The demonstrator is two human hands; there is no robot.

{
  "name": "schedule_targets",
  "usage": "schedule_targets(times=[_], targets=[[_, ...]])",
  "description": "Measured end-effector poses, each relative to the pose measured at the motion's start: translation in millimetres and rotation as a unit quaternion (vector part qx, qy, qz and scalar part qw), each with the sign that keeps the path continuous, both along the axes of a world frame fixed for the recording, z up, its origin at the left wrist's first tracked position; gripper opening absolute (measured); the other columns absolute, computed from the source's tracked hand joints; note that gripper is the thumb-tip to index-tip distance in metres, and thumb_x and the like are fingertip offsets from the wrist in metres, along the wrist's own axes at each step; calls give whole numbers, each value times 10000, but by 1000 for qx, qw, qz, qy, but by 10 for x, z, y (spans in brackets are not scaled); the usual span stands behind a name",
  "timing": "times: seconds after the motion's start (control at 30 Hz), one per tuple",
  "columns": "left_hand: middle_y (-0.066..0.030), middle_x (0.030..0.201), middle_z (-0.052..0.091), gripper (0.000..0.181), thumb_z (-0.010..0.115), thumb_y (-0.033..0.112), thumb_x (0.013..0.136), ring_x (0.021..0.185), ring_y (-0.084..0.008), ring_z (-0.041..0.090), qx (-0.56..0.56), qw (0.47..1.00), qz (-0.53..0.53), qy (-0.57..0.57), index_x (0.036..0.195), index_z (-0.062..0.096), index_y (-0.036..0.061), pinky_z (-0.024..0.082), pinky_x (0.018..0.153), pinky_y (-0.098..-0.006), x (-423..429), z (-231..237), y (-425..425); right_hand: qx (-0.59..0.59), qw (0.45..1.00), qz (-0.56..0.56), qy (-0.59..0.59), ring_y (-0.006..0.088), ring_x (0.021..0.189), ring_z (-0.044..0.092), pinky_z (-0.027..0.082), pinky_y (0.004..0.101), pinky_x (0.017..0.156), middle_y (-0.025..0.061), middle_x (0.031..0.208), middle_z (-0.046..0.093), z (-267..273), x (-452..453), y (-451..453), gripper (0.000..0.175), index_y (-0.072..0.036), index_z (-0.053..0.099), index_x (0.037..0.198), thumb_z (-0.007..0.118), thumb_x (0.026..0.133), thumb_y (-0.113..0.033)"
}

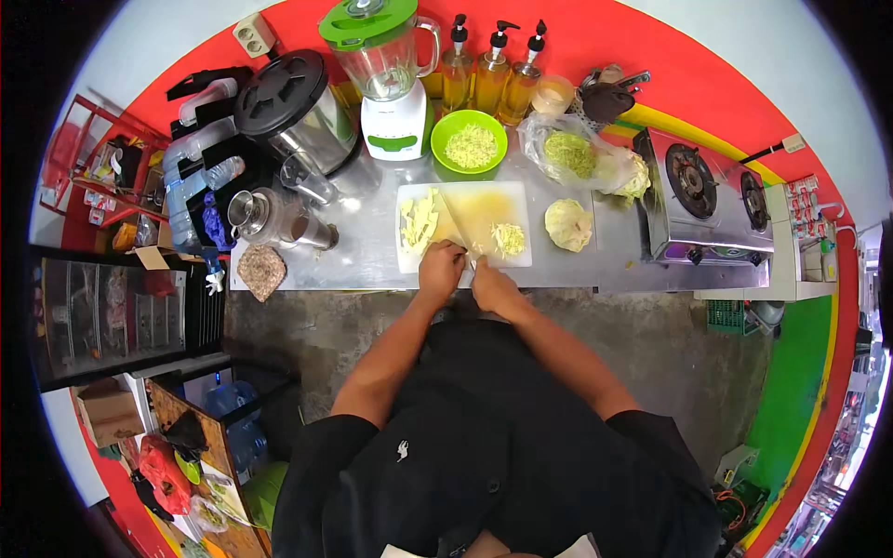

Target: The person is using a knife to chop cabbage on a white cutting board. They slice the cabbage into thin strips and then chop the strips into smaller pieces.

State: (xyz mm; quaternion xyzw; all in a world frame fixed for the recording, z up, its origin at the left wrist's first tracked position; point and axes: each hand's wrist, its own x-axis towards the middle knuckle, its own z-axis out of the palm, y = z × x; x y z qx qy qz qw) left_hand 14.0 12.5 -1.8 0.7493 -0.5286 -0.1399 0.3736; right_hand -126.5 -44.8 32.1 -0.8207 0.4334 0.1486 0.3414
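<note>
My right hand [494, 286] grips a kitchen knife [457, 223] at the front edge of a white cutting board [520, 202]. The blade points away from me and slants to the left over the board. Close to the blade's near end is my left hand [441, 266], its fingers curled; whether they hold anything is hidden. Cut pale cabbage pieces [418, 220] lie along the board's left side. A small heap of shredded cabbage [508, 239] is on its right. Beside the board sits a partly cut cabbage [568, 225].
Behind the board, a green bowl [469, 141] holds shreds, near a blender [394, 91] and three pump bottles [493, 73]. A plastic bag [568, 150] of shreds and a gas stove [704, 199] are rightward. Leftward stand a clear jug [307, 180] and a steel pot [300, 118].
</note>
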Motion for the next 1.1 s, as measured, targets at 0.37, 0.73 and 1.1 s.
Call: schedule_targets(times=[0.37,0.73,1.1], targets=[[-168,871,689,97,735,56,789,871,-352,669,56,996,18,74,885,741,44,534,783,-438,88,13,-53,-26,999,14,-16,506,953,674,520,585,847,350,1007,678,-35,35,36,472,95,383,1299,538,903,-109],[-195,879,687,102,735,95,818,835,-352,681,58,997,9,58,889,726,22,535,769,-421,91,-69,-44,-7,1000,-2,13,478,1024,672,527,550,890,335,1081,675,100,78,42,435,78,431,1289,559,888,-31],[-217,854,655,91,713,63,796,842,-394,644,61,997,-3,46,832,690,-17,507,760,-454,91,5,-59,-27,1000,2,-10,512,974,669,519,588,856,343,1019,680,-28,38,79,354,73,450,1215,463,952,-164]])
